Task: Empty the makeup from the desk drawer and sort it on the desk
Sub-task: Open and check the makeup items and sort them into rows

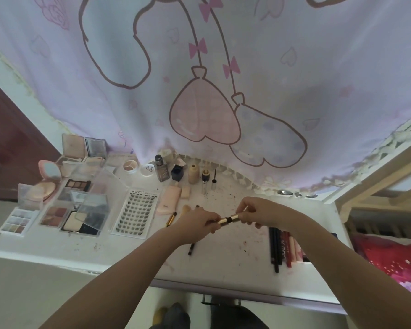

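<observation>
Both hands meet over the middle of the white desk (pixel 223 248) on one slim gold tube with a dark band, a lipstick or brush (pixel 228 219). My left hand (pixel 195 223) grips its left end. My right hand (pixel 252 211) pinches its right end. Open palettes and compacts (pixel 64 210) fill the left side, beside a lash tray (pixel 135 212). Bottles (pixel 176 173) stand along the back. Pencils (pixel 282 245) lie in a row at the right. Brushes (pixel 171 219) and a dark pencil (pixel 191 249) lie under my left hand.
A pale curtain with pink cartoon prints (pixel 211 79) hangs behind the desk. A wooden bed frame (pixel 370 193) and red bedding (pixel 394 260) are at the right. Hair clips (pixel 294 193) lie at the back right. The desk's front edge (pixel 223 293) is near me.
</observation>
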`<state>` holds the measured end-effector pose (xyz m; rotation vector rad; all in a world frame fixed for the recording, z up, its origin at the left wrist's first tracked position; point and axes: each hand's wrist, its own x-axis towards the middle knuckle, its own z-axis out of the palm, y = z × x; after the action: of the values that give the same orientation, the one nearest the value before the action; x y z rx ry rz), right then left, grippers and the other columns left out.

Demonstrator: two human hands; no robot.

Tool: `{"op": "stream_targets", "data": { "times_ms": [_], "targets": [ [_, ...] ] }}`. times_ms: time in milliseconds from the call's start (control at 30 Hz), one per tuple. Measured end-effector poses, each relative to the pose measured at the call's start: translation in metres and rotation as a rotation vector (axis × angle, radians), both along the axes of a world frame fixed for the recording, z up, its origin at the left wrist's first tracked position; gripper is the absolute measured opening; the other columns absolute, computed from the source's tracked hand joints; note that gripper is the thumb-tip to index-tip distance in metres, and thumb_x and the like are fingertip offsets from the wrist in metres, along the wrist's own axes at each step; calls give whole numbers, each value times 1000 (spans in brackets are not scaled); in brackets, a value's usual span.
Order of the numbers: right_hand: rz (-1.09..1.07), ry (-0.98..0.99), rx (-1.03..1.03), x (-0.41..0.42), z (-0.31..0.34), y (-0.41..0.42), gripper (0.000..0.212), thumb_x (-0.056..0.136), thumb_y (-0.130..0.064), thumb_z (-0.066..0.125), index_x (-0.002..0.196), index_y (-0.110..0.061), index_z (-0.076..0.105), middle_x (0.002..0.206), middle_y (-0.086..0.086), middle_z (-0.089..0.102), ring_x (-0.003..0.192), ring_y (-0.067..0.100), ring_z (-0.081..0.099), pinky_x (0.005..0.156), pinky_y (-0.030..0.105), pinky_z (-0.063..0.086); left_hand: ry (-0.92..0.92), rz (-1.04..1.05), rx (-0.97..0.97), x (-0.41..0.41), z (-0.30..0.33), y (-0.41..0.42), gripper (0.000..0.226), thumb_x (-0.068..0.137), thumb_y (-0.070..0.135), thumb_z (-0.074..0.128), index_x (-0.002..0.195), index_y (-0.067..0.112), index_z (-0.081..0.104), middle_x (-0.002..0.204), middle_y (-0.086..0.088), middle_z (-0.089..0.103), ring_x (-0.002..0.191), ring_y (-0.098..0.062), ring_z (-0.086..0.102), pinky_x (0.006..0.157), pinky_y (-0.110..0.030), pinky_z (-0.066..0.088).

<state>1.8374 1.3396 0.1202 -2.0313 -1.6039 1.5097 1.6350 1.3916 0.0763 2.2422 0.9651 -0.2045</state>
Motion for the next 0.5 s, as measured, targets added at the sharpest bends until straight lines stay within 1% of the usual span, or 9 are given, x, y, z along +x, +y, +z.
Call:
{"op": "stream_targets", "data": {
  "times_ms": [33,100,167,200,267,333,367,433,500],
  "targets": [
    [1,22,27,0,1,0,2,92,-20,58,94,-21,58,83,-3,61,70,7,53,65,19,47,-16,10,-46,-1,0,1,25,98,34,43,115,28,60,86,14,62,89,-14,56,86,-32,36],
    [15,4,55,2,2,0,6,92,-18,58,96,-22,58,81,-5,60,68,5,52,62,17,45,-29,14,-104,-3,2,3,25,98,32,44,114,25,61,85,14,61,83,-12,58,82,-29,38],
    [46,-62,75,6,5,1,5,93,-20,57,97,-22,57,80,-8,58,67,4,51,60,16,43,0,4,-115,-7,3,8,24,98,31,45,114,23,61,88,11,63,79,-11,56,75,-25,40],
    [46,-74,79,10,7,1,3,93,-21,56,96,-22,56,81,-8,59,69,4,52,61,16,44,16,5,-110,-10,4,11,23,97,30,45,112,22,61,90,8,63,80,-11,56,74,-24,41],
    [31,-27,61,18,10,0,3,94,-22,56,96,-21,56,87,-7,62,74,4,55,64,17,46,9,21,-100,-15,7,19,21,97,29,46,110,20,61,92,3,63,80,-12,54,72,-22,41],
    [25,15,22,22,12,-1,4,94,-21,55,97,-18,55,90,-5,64,78,5,57,65,18,48,-6,20,-95,-17,11,24,20,97,28,47,107,20,62,89,3,61,73,-10,50,67,-20,39],
    [21,18,11,23,12,-1,4,95,-19,54,97,-16,54,90,-4,64,78,5,57,65,18,49,-1,19,-85,-20,11,26,18,97,27,48,105,21,62,87,3,61,72,-9,49,67,-20,39],
    [-25,7,1,27,9,-2,2,95,-16,53,97,-14,53,91,0,64,77,8,57,65,19,52,51,43,-62,-30,11,31,16,96,27,49,101,20,62,85,5,59,74,-9,50,69,-20,40],
    [-151,32,-29,37,7,-6,5,96,-14,51,100,-13,54,94,4,63,77,11,58,67,22,55,108,122,-43,-46,7,37,21,96,28,49,107,16,63,87,6,59,80,-10,53,71,-22,41]
  ]
}}
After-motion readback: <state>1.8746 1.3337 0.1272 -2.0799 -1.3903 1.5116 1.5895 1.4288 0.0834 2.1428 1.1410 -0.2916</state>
